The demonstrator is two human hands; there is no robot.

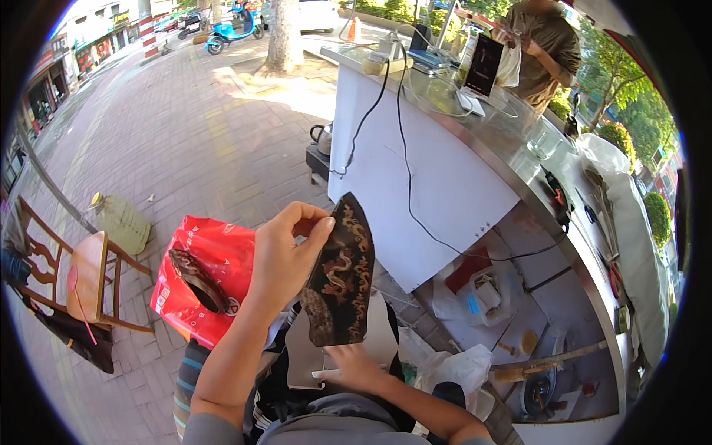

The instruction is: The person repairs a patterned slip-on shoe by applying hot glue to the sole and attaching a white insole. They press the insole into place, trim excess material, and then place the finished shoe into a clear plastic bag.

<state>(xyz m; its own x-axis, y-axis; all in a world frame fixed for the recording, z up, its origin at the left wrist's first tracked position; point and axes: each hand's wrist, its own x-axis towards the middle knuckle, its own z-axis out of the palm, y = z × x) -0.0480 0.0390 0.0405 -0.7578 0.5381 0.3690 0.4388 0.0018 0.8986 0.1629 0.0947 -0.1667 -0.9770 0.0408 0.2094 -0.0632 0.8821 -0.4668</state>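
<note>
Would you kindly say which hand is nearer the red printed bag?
Left. The left hand is just right of the red printed bag; the right hand is farther right and lower in view.

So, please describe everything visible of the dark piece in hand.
The piece looks like dark cloth with golden scrolls and reddish motifs. Its top is pointed, its lower edge nearly straight; a rough brown patch lies lower left. It is held roughly upright in the air, its upper left edge pinched by the left hand.

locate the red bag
In the head view, the red bag is left of centre, between the wooden chair and the person's left forearm, a dark patterned piece on it.
</note>
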